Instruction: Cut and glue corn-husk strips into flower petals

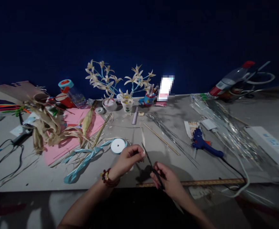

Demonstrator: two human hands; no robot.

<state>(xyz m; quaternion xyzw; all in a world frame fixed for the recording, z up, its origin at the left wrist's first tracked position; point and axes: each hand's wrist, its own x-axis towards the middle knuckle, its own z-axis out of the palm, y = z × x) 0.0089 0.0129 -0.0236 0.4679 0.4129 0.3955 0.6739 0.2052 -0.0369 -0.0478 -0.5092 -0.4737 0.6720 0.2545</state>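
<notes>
My left hand (132,155), with a beaded bracelet (109,178) at its wrist, is closed in a pinch over the table's front. A thin pale strip (143,135), like a piece of corn husk, runs up from its fingertips; its held end is hidden. My right hand (164,178) grips a pair of dark scissors (152,165) by the handles. Their blades point up and left, close beside the left fingertips. Left of my hands lies a spool (118,145) of light blue ribbon (82,163). A thin stick (162,139) and several metal wires (165,128) lie beyond the scissors.
Dried corn husks (48,125) lie over pink paper (60,151) at left. Husk flowers stand in a white cup (127,105) at the back. To the right are a blue glue gun (205,144) with its cord, a power strip (270,144) and a bottle (232,79).
</notes>
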